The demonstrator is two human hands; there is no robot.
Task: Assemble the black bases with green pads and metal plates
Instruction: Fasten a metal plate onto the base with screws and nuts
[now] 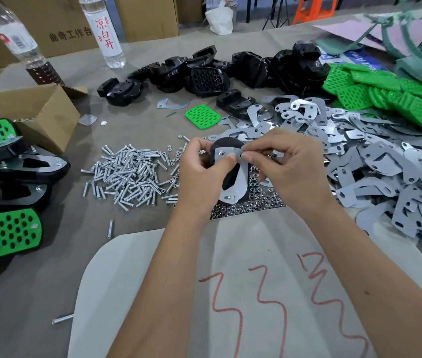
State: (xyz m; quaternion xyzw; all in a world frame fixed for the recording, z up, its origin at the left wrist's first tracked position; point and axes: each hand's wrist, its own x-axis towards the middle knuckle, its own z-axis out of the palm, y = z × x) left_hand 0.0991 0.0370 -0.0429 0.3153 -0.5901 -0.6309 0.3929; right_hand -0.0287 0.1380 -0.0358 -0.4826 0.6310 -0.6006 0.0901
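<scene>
My left hand [202, 171] grips a black base [230, 177] held above the table's middle, its underside facing me. A grey metal plate [239, 174] lies on that base, with screw ends showing at its top and bottom holes. My right hand [282, 164] pinches the plate's upper edge with thumb and fingertips; what is between them is hidden. Loose black bases [204, 73] are heaped at the back. Green pads [385, 94] pile at the back right, and one green pad [202, 117] lies alone. Metal plates [359, 156] spread over the right side.
Screws [132, 174] lie in a heap left of my hands, and nuts [251, 205] under them. Finished assemblies [5, 192] stack at the left edge beside an open cardboard box [31, 112]. Two bottles [106, 32] stand at the back left.
</scene>
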